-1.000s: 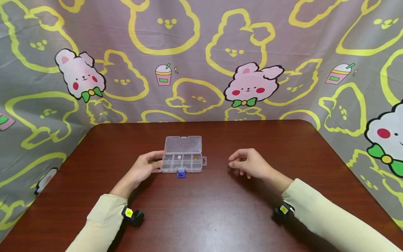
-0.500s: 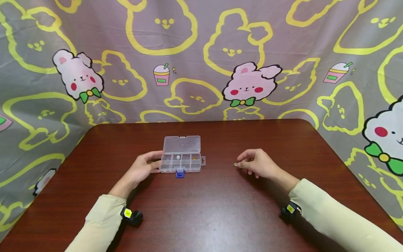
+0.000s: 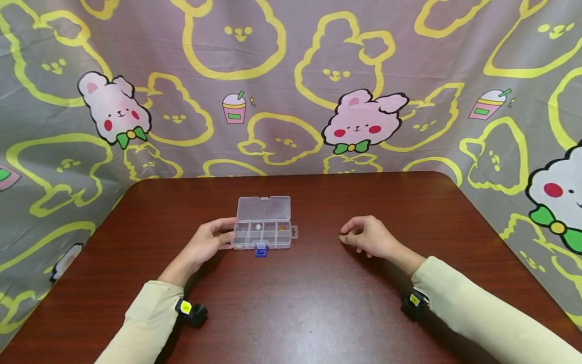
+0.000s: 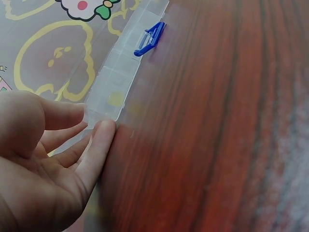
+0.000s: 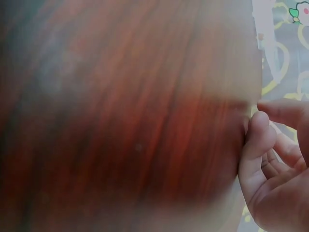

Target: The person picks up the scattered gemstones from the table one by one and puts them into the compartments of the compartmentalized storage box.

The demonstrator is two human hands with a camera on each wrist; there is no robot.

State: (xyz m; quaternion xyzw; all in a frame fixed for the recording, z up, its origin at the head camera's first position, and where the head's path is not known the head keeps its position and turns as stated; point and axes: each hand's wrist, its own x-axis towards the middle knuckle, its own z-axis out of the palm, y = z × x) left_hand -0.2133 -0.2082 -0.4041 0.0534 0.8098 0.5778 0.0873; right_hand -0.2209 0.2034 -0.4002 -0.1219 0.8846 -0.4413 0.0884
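A clear plastic compartment box with its lid raised stands left of centre on the table in the head view. My left hand grips its left end, thumb on the near side and fingers reaching round behind. Inside lie a white bead and a small orange-gold piece; a yellow piece shows through the wall in the left wrist view. Right of the box, low over the table, my right hand pinches a tiny yellowish piece between thumb and forefinger, mostly hidden by the fingertips.
A blue latch sticks out from the box's front, and a clear hanging tab from its right end. The dark wooden table reaches back to a patterned cloth around its far and side edges.
My right hand drew slightly right, where a small round piece showed at its fingertips, then came slightly back left, covering most of it. My left hand and the box stay in place.
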